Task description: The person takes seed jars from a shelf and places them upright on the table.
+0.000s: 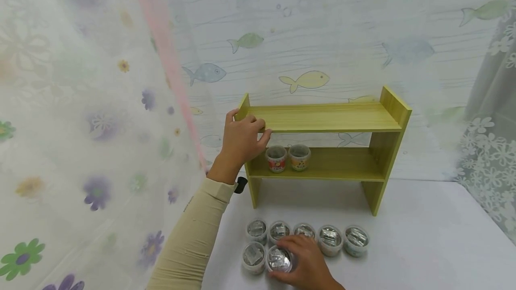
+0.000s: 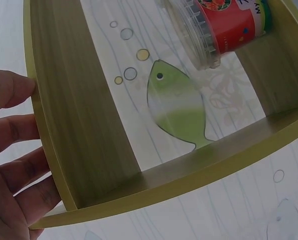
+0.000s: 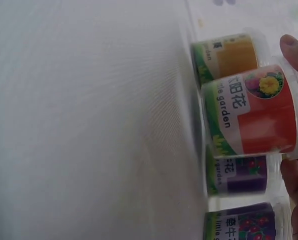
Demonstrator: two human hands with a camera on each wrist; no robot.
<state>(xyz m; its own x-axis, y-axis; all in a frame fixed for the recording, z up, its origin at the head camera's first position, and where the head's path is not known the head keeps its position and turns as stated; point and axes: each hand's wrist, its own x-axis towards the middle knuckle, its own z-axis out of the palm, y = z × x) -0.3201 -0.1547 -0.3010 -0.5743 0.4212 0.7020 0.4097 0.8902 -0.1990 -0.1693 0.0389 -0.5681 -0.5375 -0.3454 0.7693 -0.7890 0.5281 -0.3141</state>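
Note:
My left hand (image 1: pixel 243 140) holds the upper left corner of a two-tier wooden shelf (image 1: pixel 322 117). In the left wrist view its fingers (image 2: pixel 26 167) and thumb meet the board's edge. My right hand (image 1: pixel 308 261) grips a plastic seed cup (image 1: pixel 279 258) by its rim, thumb on one side and fingers on the other. The right wrist view shows this cup's red label (image 3: pixel 264 120) with a flower picture and "little garden". A silvery packet lies inside it. Whether its base touches the table cannot be told.
Several similar cups with silvery packets, such as one at the right end (image 1: pixel 356 240), stand before the shelf on the white table (image 1: pixel 427 236). A red-labelled cup (image 1: pixel 276 159) and a yellow-labelled cup (image 1: pixel 299 157) stand on the lower tier. Patterned curtains (image 1: pixel 101 146) hang left and behind.

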